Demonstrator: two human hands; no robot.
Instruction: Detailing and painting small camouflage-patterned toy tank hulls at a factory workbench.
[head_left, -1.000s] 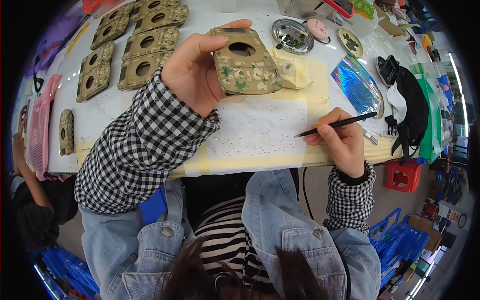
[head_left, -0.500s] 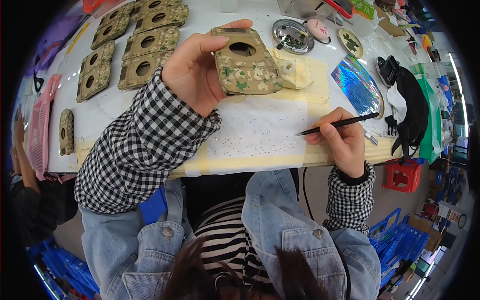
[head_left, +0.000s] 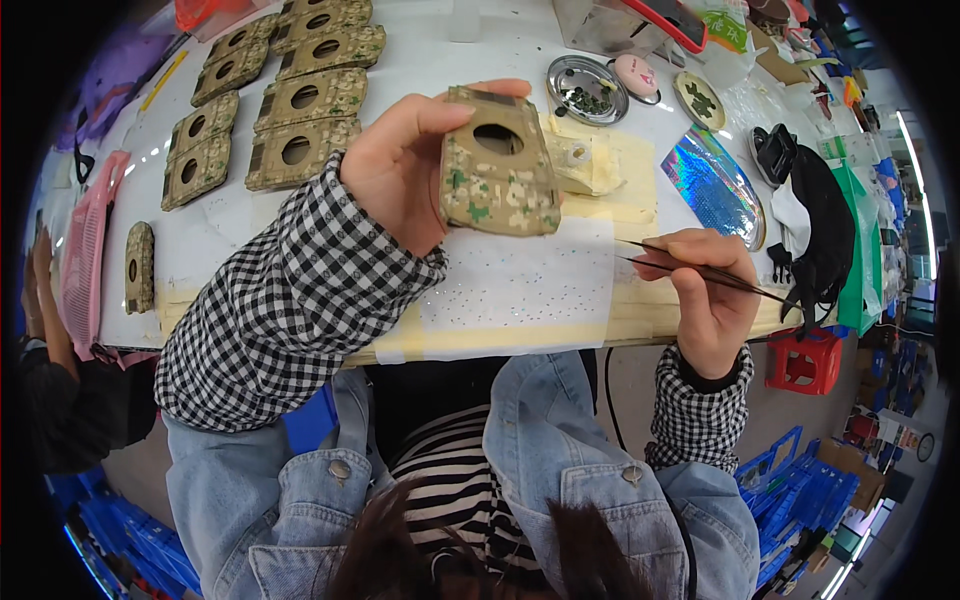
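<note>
My left hand (head_left: 392, 168) grips a camouflage-patterned case (head_left: 505, 185) by its left side, thumb on the front near the top. The case has an oval hole in its upper half and is held above the table. In my right hand (head_left: 718, 300) is a pair of dark tweezers (head_left: 735, 280), its two thin tips slightly apart and pointing left toward the case. Nothing can be made out between the tips. Under both hands lies a white sheet (head_left: 520, 290) scattered with tiny shiny specks, and a yellowish block (head_left: 588, 165) stands just behind the case.
Several similar camouflage cases (head_left: 303, 97) lie in rows at the back left, with one single case (head_left: 140, 267) at the left. A metal dish (head_left: 612, 112) of small dark green pieces, a round dish (head_left: 700, 100) and an iridescent sheet (head_left: 712, 180) are at the right.
My left hand has brought the case down nearer to me and tilted it. My right hand has shifted a little right, and the tweezers have turned so both their arms show.
</note>
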